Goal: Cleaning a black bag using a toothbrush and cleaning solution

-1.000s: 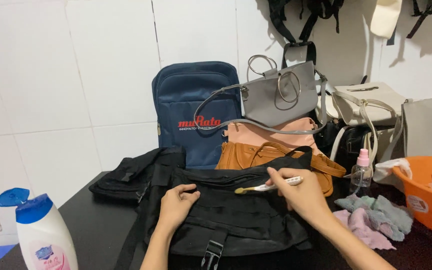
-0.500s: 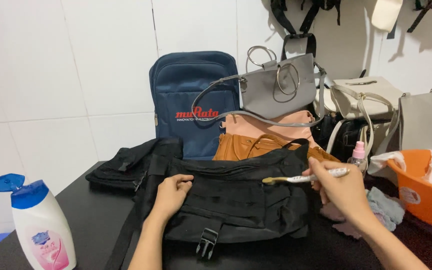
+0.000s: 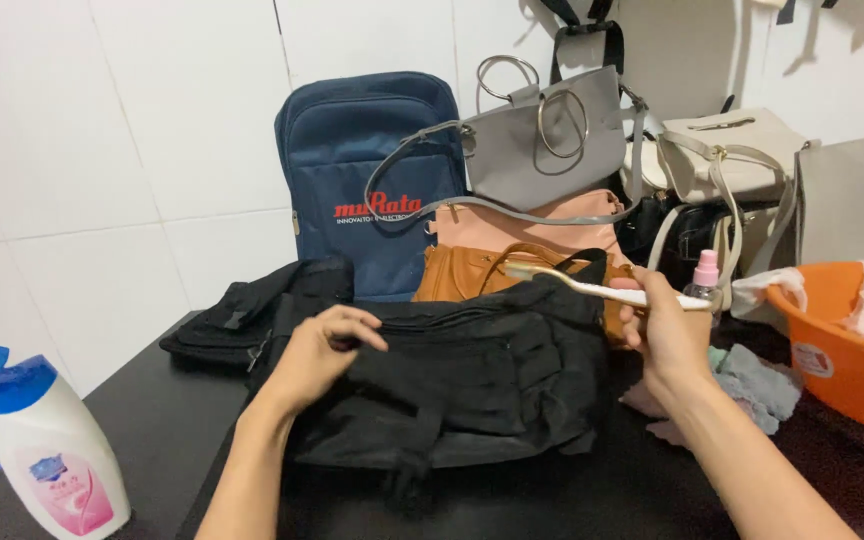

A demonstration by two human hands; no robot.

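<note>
Lifted off the black bag [image 3: 452, 385] since a second ago, the toothbrush [image 3: 602, 289] now hangs above its top edge, right hand [image 3: 667, 335] fingers clamped around the handle. Left hand [image 3: 317, 352] presses the bag's upper flap, fingers curled on fabric. Bag lies on the black desk [image 3: 152, 420], beside a shampoo bottle [image 3: 47, 450].

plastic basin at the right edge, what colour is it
Orange plastic basin, clearest in the head view.

Left hand [image 3: 320, 345] grips black bag [image 3: 452, 385]; right hand [image 3: 664, 330] holds toothbrush [image 3: 592, 287].
</note>
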